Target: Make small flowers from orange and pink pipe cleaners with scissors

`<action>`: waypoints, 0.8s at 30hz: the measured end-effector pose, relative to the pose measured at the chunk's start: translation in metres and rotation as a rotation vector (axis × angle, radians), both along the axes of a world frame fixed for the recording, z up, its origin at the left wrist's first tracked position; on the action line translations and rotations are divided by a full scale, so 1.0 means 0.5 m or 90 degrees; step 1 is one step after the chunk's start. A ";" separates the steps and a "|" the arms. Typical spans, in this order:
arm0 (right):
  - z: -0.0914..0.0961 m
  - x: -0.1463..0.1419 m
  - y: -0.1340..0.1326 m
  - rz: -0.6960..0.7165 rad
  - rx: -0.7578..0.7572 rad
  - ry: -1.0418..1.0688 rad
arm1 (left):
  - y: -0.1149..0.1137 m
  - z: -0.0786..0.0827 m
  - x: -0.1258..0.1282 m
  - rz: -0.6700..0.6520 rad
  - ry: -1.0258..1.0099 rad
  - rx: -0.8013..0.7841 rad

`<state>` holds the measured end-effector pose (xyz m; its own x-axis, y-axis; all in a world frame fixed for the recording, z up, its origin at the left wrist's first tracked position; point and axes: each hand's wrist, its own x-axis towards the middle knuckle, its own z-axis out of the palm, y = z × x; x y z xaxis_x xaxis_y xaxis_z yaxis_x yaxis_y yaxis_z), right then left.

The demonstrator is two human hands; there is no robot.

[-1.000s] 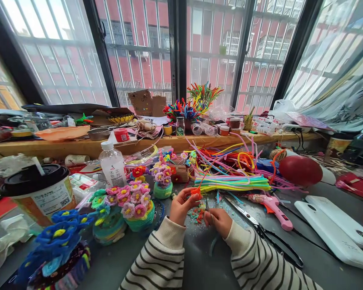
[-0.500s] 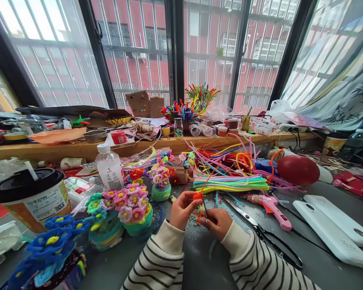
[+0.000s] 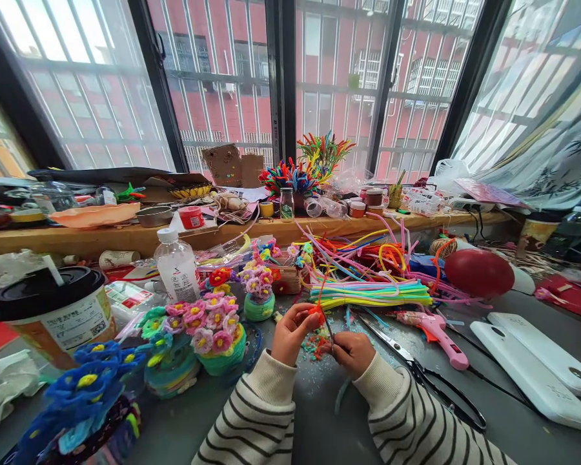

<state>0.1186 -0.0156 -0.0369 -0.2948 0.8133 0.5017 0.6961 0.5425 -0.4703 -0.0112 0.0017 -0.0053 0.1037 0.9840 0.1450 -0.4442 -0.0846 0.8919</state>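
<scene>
Far left: lidded paper cup (image 3: 53, 316), blue pipe-cleaner flowers (image 3: 84, 387) in front of it, a clear bottle (image 3: 177, 265) behind. Next, a pot of pink flowers (image 3: 213, 329) stands finished on the grey table (image 3: 319, 426).

Centre: left hand (image 3: 290, 332), striped sleeve, fingers curled narrow, thumb and forefinger pinching an orange pipe-cleaner piece (image 3: 316, 313) just above the table. Its long free end rises up and away toward the window. Touching it from the right is a thin dark tool (image 3: 329, 332), exact kind too small to tell. The right hand (image 3: 351, 352) is closed around the tool's lower end and points the tip up into the orange piece. Coloured scraps (image 3: 314, 345) lie on the table beneath both hands.

Judgement: the step in hand looks like shaping or winding the orange piece's end against the tool. The next move calls for a firm left pinch so the small form does not slip, a steady tool tip, and room for the free end to swing clear of the flower pots.

Right of the hands: scissors (image 3: 407, 361) lying flat, a pink glue gun (image 3: 436, 332), the bundle of straight pipe cleaners (image 3: 368, 294) behind, a red rounded object (image 3: 479, 272), and two white cases (image 3: 537, 381) at far right.
</scene>
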 end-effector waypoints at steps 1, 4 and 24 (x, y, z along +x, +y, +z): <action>0.000 0.000 -0.001 -0.003 -0.006 0.002 | 0.000 0.000 0.000 -0.001 -0.003 0.000; 0.003 -0.001 -0.004 -0.010 -0.043 0.003 | 0.000 0.001 -0.001 -0.004 -0.001 0.003; 0.006 -0.001 -0.008 0.004 -0.054 -0.025 | -0.003 0.000 0.001 -0.013 0.054 0.004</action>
